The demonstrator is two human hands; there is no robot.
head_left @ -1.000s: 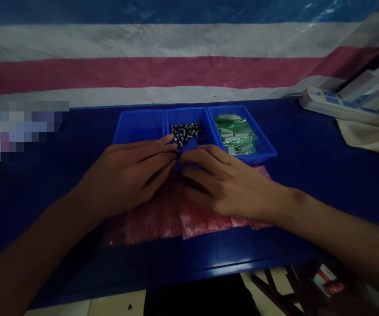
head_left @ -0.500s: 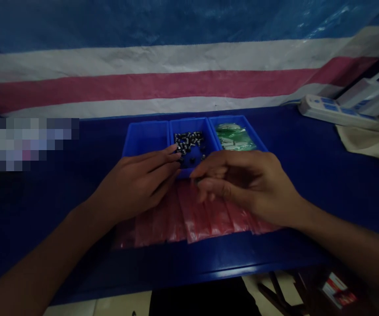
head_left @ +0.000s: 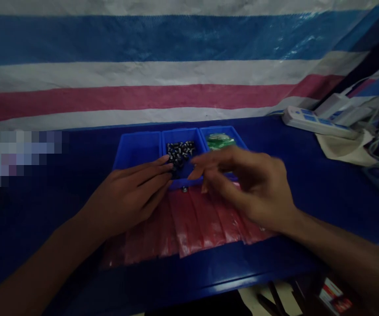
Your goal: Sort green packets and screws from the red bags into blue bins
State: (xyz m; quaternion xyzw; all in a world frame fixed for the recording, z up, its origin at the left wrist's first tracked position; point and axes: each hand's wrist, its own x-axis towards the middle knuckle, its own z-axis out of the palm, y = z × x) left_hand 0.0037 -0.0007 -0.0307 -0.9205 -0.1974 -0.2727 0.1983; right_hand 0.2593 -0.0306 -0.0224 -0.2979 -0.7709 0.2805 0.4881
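My left hand (head_left: 131,193) lies with its fingers stretched out over the front of the middle blue bin (head_left: 202,142), fingertips by a pile of small black-and-silver pieces that look like screws (head_left: 179,151). Slightly blurred, my right hand (head_left: 248,184) hovers at that bin's front right, index finger and thumb bent and apart, with nothing visible between them. One loose black-and-silver piece (head_left: 184,189) rests at the top of the red plastic bags (head_left: 184,224), just in front of the bin. The bags lie side by side, overlapping, partly beneath both hands.
To the left is another blue bin (head_left: 139,147); the right blue bin (head_left: 237,131) holds green-and-clear plastic packets (head_left: 220,141). A white power strip (head_left: 317,123) with plugs and cables sits at the right on the blue table (head_left: 294,171). A striped sheet (head_left: 143,96) hangs behind.
My right hand has opened and moved up slightly toward the bin; the dark piece at its fingertips now lies on the red bags. My left hand stays by the bin. The view has shifted.
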